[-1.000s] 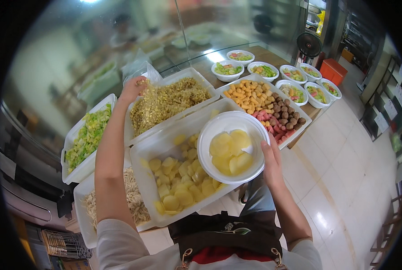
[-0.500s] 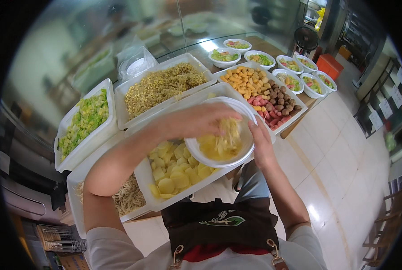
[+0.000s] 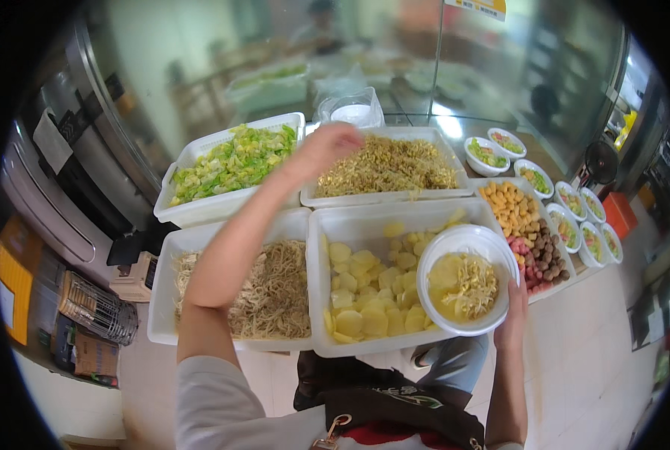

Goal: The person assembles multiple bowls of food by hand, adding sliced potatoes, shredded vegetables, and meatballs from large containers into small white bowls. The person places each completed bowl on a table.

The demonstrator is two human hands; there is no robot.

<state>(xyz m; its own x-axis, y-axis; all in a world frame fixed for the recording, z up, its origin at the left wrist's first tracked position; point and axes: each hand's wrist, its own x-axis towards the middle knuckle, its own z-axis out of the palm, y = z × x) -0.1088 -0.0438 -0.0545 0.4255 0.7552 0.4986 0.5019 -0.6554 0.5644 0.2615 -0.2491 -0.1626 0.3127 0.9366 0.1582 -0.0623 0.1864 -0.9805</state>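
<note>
My right hand [image 3: 512,319] grips the near right rim of a round white bowl [image 3: 426,259], which hangs tilted over the right end of a tub of potato slices [image 3: 361,324]. Inside the bowl, bean sprouts [image 3: 476,289] lie beside some potato slices. Over the left end of a tub of bean sprouts [image 3: 402,166], my left hand [image 3: 330,152] is raised, its fingers blurred and partly hidden. My left forearm crosses above a tub of pale brown shreds [image 3: 271,300]. To the left of that hand stands a white basket of chopped green leaves [image 3: 233,163].
At the right, a tub [image 3: 567,279] holds fried golden pieces, pink slices and brown balls. Several filled white bowls [image 3: 531,177] stand beyond it. A plastic bag with white bowls [image 3: 352,112] sits against the glass at the back. An orange-red box [image 3: 618,216] is farther right.
My left hand has let go of the sprouts in the bowl and moved out to the far left. The view has turned left. My right hand still holds the bowl.
</note>
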